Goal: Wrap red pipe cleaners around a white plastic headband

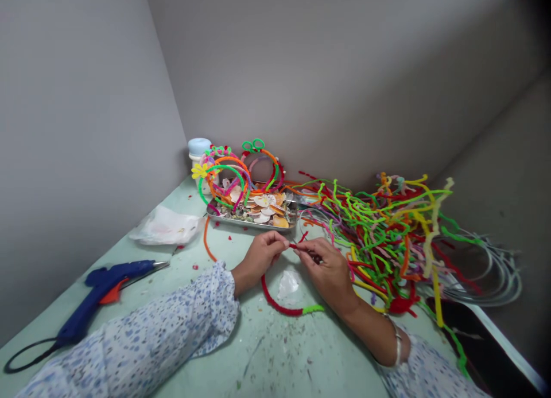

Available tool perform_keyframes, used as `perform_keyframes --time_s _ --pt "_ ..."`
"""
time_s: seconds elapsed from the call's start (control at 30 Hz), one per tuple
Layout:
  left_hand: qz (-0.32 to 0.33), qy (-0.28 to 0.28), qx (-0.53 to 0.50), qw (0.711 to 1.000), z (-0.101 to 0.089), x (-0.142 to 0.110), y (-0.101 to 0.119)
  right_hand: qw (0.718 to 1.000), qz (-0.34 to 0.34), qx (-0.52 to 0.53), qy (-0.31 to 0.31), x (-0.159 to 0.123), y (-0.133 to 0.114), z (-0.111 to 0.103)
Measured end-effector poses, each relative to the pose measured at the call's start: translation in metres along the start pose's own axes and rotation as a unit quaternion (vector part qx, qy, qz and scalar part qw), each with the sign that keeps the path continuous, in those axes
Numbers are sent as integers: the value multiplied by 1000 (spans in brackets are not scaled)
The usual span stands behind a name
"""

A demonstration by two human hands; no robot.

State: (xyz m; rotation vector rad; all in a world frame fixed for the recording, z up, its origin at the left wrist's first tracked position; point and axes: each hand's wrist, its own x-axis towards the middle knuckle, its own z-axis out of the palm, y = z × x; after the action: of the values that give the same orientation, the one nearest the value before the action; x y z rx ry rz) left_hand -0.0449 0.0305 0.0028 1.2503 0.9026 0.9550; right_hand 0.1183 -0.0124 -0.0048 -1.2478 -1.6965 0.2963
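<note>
My left hand (264,254) and my right hand (327,269) meet over the middle of the table, both with fingers pinched. Between their fingertips runs a short red stretch of pipe cleaner (293,245), and a loose red tip pokes up beside the right fingers. Below the hands a red, fuzzy-wrapped band (279,307) curves over the tabletop and ends in light green at the right. Its upper part goes out of sight behind my left hand. Just inside the curve lies a whitish translucent patch (289,285).
Behind my hands, a metal tray (249,223) of shells bears several colourful fuzzy headbands (228,166). A white bottle (199,148) stands behind. Tangled pipe cleaners (379,231) and clear wire loops (501,272) fill the right. At left are a blue glue gun (92,295) and a plastic bag (167,226).
</note>
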Motion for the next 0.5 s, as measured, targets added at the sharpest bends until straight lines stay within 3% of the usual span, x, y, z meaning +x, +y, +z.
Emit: perform_keyframes --time_s 0.5 --pt "2 -3 -6 1000 -1 0 0 1000 -3 -9 19 1 -1 0"
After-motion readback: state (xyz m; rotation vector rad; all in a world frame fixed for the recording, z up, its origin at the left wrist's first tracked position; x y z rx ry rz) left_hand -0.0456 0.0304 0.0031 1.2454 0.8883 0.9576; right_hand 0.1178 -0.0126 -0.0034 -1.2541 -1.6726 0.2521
